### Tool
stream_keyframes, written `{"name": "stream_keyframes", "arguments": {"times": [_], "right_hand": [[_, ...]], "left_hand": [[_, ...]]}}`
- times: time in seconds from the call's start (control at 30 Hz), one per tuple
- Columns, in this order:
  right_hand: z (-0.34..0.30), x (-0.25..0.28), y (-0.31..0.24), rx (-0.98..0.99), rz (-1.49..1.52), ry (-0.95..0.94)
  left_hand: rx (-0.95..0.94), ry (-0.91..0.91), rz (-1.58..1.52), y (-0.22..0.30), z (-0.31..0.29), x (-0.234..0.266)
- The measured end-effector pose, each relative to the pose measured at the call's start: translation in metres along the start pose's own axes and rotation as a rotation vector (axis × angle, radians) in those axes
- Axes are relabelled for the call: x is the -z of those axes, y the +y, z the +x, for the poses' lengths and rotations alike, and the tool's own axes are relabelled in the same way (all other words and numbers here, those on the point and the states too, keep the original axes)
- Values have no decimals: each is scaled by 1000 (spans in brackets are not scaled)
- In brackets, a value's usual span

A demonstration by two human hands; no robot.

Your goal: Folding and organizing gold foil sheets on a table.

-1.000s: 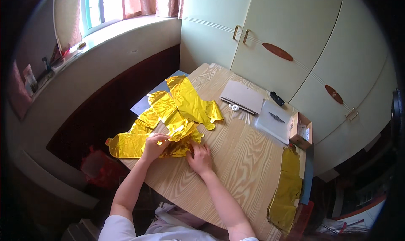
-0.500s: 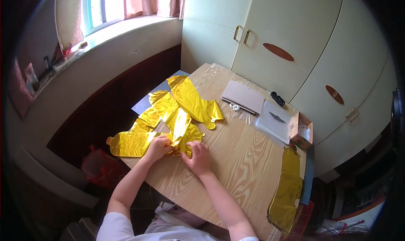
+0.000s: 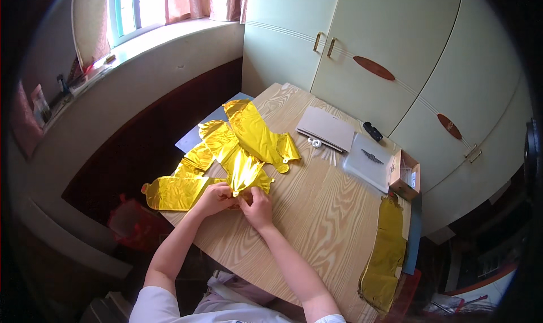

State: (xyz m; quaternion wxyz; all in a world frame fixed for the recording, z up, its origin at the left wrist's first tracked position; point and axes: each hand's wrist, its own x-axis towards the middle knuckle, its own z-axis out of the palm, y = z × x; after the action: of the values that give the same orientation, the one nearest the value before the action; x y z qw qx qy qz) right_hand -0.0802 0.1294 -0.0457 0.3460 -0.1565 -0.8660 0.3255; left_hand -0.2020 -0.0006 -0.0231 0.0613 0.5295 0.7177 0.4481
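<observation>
Shiny gold foil balloons, flat and crumpled, lie in a pile on the wooden table point(image 3: 305, 232). My left hand point(image 3: 216, 200) pinches the near edge of the middle foil balloon point(image 3: 240, 163). Close beside it, my right hand point(image 3: 257, 207) has its fingers bent and its fingertips on the same edge, almost meeting the left. What lies between the fingertips is partly hidden. Another gold foil balloon point(image 3: 172, 194) stretches out to the left under my left hand. Behind, a further foil balloon point(image 3: 254, 128) reaches toward the table's far side.
At the right edge rests a separate flat gold foil balloon point(image 3: 383, 255). Farther back are grey-beige boards point(image 3: 326, 128), a small white roll point(image 3: 314, 143), a clear plastic sheet point(image 3: 367, 163), a black object point(image 3: 372, 132) and an open box point(image 3: 404, 175). Cream cabinets point(image 3: 390, 23) stand behind.
My right hand has moved left, closer to my left hand, and its fingers have closed in on the foil's near edge. The middle balloon's foil has shifted and spread slightly.
</observation>
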Motion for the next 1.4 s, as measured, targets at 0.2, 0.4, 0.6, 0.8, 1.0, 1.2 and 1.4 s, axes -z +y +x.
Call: {"name": "stream_keyframes", "arguments": {"times": [0.2, 0.4, 0.6, 0.8, 1.0, 1.2, 1.4], "right_hand": [[0, 0, -7, -60, -39, 18], [-2, -12, 6, -51, -17, 82], [-4, -9, 4, -130, -15, 115], [-5, -9, 9, -177, -50, 170], [-8, -5, 12, -144, -96, 180], [-11, 4, 8, -124, -213, 123], [-12, 10, 1, -224, -210, 31]], "left_hand": [[-20, -54, -9, -6, 1, -1], [100, -74, -85, -7, 0, 0], [190, -25, -242, -9, 0, -1], [344, 14, -374, -12, -1, -2], [146, 186, -262, -26, -1, -8], [199, 364, -289, -44, -4, -5], [182, 561, -509, -44, -1, -1]]}}
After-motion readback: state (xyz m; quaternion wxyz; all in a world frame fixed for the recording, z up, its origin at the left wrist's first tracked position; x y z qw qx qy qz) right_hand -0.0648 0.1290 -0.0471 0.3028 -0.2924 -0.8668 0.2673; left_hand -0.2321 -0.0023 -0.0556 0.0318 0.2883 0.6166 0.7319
